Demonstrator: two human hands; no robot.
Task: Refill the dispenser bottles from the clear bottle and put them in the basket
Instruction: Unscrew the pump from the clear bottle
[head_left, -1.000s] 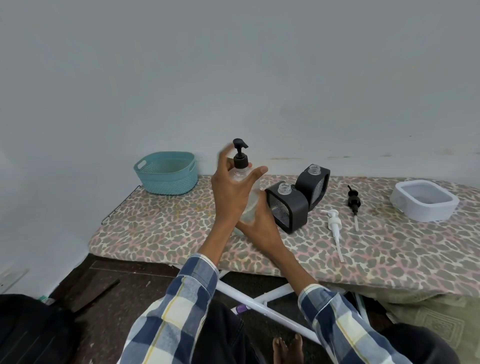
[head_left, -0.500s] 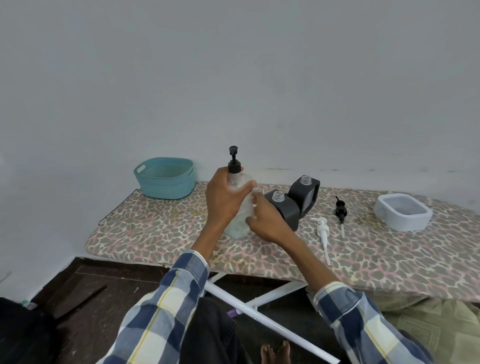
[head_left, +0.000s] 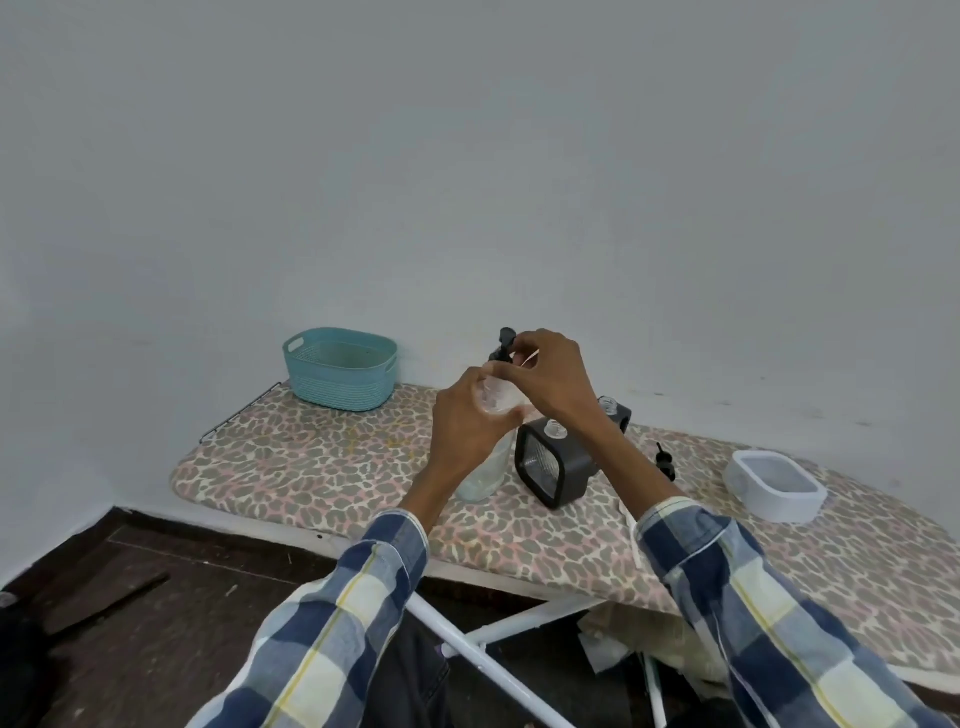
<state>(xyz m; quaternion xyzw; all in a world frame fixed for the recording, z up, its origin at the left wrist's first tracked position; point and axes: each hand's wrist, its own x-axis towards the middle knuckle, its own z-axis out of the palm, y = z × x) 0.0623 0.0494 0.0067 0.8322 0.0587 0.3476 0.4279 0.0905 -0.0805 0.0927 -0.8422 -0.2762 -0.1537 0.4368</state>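
Hands at frame centre: left hand (head_left: 467, 431) grips clear bottle (head_left: 485, 467) upright to steady it; right hand (head_left: 550, 379) pinches pump head (head_left: 503, 349), prob. unscrewing. Basket (head_left: 340, 369) upper left.

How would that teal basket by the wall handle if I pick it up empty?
The teal basket looks like thin moulded plastic, so probably light and fairly stiff. Its cut-out handles should give a sure grip. Its wide, low shape suggests it won't tip easily.
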